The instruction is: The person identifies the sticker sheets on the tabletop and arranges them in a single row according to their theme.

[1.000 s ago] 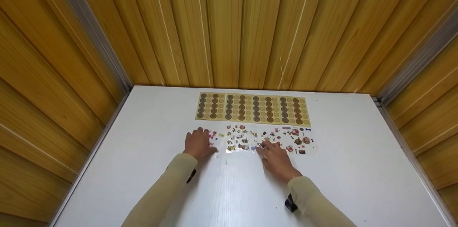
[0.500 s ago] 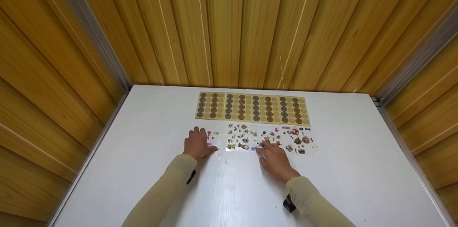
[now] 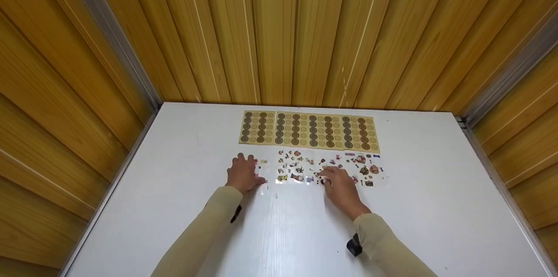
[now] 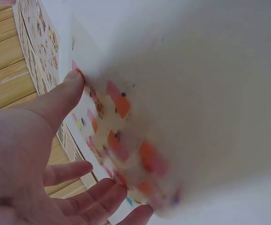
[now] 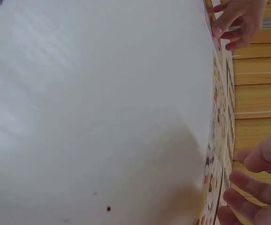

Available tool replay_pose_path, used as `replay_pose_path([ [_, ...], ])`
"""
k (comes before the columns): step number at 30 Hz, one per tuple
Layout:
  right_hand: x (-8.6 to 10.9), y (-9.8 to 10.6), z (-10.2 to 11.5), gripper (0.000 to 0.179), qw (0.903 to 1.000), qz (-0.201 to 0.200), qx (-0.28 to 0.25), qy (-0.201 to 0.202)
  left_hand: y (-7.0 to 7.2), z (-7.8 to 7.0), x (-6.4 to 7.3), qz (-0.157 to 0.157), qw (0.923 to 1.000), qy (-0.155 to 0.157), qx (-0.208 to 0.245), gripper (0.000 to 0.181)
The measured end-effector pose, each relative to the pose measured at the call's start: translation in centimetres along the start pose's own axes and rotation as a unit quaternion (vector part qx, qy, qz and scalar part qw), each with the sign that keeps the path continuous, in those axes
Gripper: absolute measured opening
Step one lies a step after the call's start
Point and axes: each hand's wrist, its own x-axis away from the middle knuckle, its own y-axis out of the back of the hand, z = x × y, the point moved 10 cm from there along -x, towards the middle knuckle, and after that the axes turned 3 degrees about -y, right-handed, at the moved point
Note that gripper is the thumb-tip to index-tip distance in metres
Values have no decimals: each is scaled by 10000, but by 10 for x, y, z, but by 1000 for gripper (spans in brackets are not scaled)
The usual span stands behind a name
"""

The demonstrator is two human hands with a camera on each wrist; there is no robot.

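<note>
My left hand (image 3: 242, 174) rests on the leftmost clear sticker sheet (image 3: 264, 172), which carries small pink, orange and yellow prints. In the left wrist view its thumb presses the near edge of that sheet (image 4: 105, 124), and the spread fingers reach the far edge. Next to it lies another sticker sheet (image 3: 289, 166) with little cartoon figures. My right hand (image 3: 342, 189) is over the sheets further right, including the rightmost sticker sheet (image 3: 375, 176), fingers loosely bent. In the right wrist view the right hand (image 5: 261, 180) shows apart from the sheets, holding nothing visible.
Several tan sheets of round brown and beige dots (image 3: 307, 131) lie in a row behind the sticker sheets. They stand on a white table (image 3: 279, 233) with yellow wood-look panels (image 3: 279, 32) behind and at the sides. A dark wrist strap (image 3: 354, 245) hangs at the right sleeve.
The leftmost sticker sheet has slid slightly left under the left hand, widening the gap to its neighbour. The right hand has shifted a little right, uncovering some stickers.
</note>
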Motion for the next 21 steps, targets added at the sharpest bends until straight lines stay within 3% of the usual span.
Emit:
replay_pose_path([
  [5,-3,2,-11,22,9995,51,-53,-313,2,-1,1,-43,9999,-100,-13,64],
  [9,-3,1,-16,21,9987,126,-189,-447,10,1,0,-327,9993,-117,-139,52],
  [14,-4,-2,-12,22,9959,305,-731,-442,22,3,-1,-535,9983,-76,228,44],
  [18,-4,-7,1,23,9884,596,-1364,-316,29,-17,1,-347,9946,-299,927,47],
  [21,-3,-15,16,27,9750,1057,-1939,-225,31,-42,3,-103,9893,-524,1356,51],
])
